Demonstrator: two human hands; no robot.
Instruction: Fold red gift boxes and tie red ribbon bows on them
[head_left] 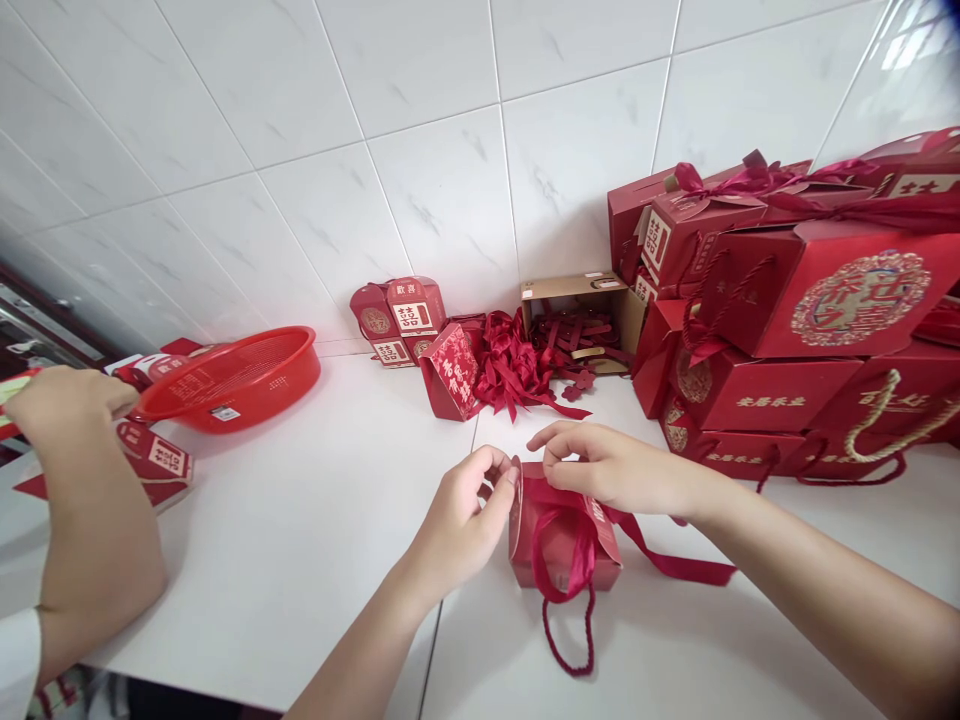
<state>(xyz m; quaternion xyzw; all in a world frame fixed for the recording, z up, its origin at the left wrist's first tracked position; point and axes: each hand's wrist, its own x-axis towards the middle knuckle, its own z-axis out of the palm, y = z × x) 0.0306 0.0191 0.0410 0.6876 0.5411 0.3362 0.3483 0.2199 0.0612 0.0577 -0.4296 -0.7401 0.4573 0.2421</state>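
A small red gift box (536, 545) stands on the white table in front of me. A wide red ribbon (581, 545) loops over its near side, and one ribbon tail trails off to the right. From its near side hangs a dark red cord handle (589, 640). My left hand (472, 510) pinches the box's upper left flap between thumb and fingers. Over the top of the box is my right hand (600, 465), its fingers apart and loosely bent, the lower ones touching the top. The underside of its fingers is hidden.
Red gift boxes (787, 390) are stacked at the right. Loose ribbons (510, 365) and an open carton (577, 288) of red pieces lie by the tiled wall. At left, a co-worker's hand (71, 400) is beside a red plastic basket (292, 375).
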